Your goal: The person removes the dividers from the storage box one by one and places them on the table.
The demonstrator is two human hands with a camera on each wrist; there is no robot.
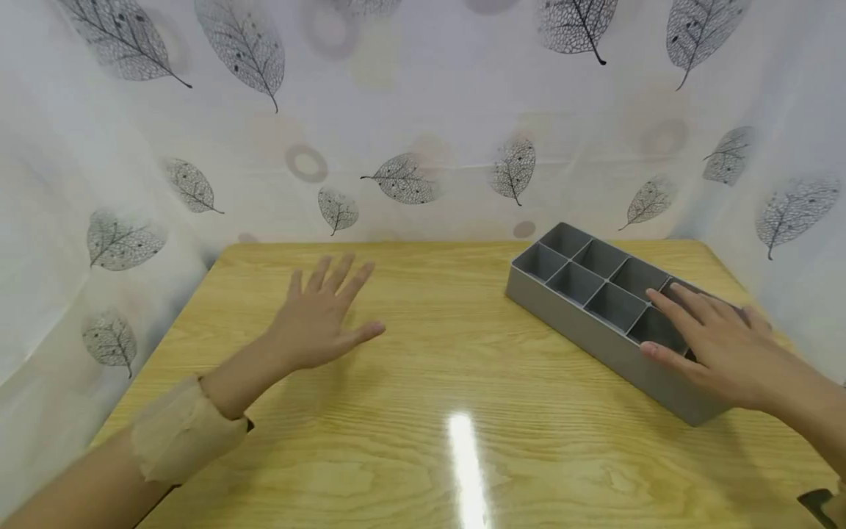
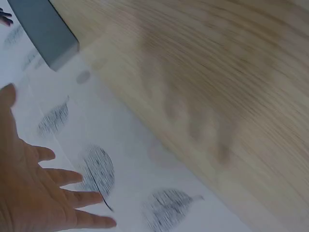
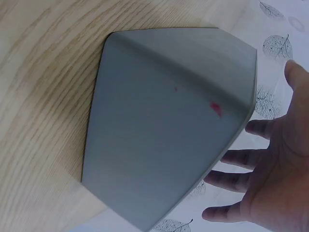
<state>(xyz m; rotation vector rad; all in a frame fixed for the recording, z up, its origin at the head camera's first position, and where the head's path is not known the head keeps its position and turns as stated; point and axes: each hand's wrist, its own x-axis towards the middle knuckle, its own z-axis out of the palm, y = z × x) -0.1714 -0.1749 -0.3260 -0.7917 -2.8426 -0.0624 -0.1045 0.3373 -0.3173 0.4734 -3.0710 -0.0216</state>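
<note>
A long grey organizer box (image 1: pixel 581 317), divided into two rows of square compartments, stands at an angle on the right side of the table. The compartments that show have nothing in them; those at the near end are hidden by my right hand (image 1: pixel 720 345). That hand is spread over the near end of the box, fingers extended and holding nothing; whether it touches the rim I cannot tell. My left hand (image 1: pixel 316 323) hovers over the left part of the table, fingers spread, with nothing in it. In the right wrist view the box's outer wall (image 3: pixel 154 121) bears a small red mark.
The wood-grain table (image 1: pixel 410 353) has a bright light reflection (image 1: pixel 468 463) near its front. A pale curtain (image 1: pixel 436 95) printed with leaves hangs behind the table and along both sides. A beige band (image 1: pixel 188 430) wraps the left wrist.
</note>
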